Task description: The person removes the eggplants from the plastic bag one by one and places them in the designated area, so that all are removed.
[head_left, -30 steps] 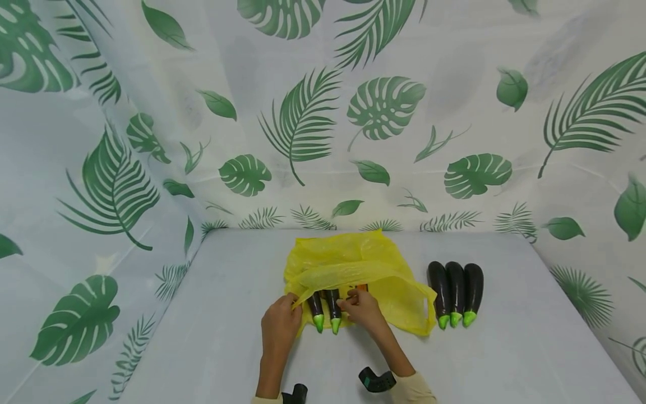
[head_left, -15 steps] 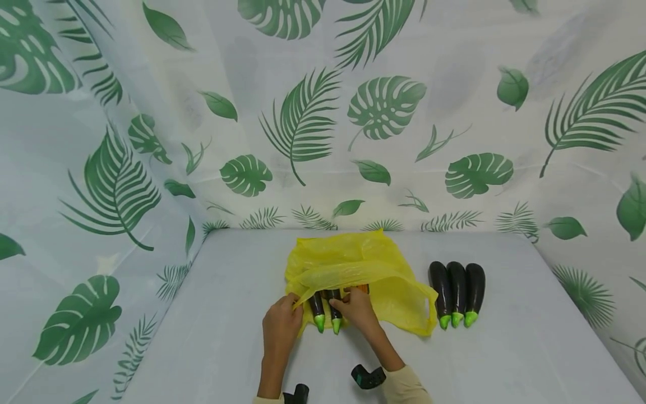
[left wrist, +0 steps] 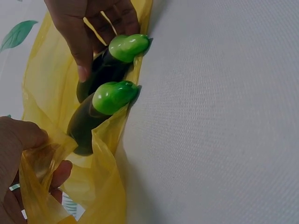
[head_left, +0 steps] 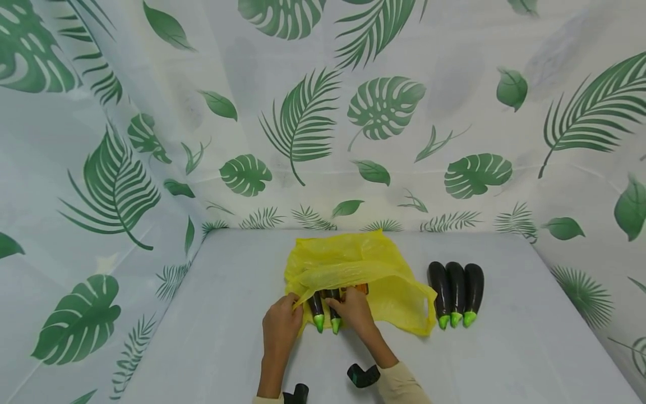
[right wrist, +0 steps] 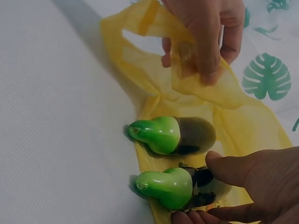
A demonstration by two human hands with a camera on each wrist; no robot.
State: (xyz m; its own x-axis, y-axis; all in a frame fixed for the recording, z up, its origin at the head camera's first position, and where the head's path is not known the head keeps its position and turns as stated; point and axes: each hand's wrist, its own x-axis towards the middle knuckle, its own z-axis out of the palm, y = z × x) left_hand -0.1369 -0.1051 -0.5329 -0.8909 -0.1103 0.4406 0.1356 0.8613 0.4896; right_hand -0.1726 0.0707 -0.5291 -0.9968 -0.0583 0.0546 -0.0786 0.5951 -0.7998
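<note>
My left hand [head_left: 281,320] pinches the edge of a yellow plastic bag [head_left: 343,247], lifting its mouth. Two glossy dark eggplants with bright green stem ends lie side by side in the bag mouth: a left eggplant [head_left: 315,306] and a right eggplant [head_left: 335,321]. My right hand [head_left: 355,311] holds the right eggplant, thumb on one side and fingers on the other. In the right wrist view, the thumb [right wrist: 222,163] lies against its dark body just behind the green cap [right wrist: 170,189]. The far ends of both eggplants are hidden under the bag.
Three more eggplants [head_left: 456,292] lie in a row on the white table [head_left: 504,359], right of the bag. A small orange patch [head_left: 362,288] shows at the bag's mouth beside my right hand. A leaf-printed cloth [head_left: 323,129] rises behind the table.
My right hand has shifted left, from beside the right eggplant to over it, with thumb and fingers now on either side. The left hand and bag stay nearly still.
</note>
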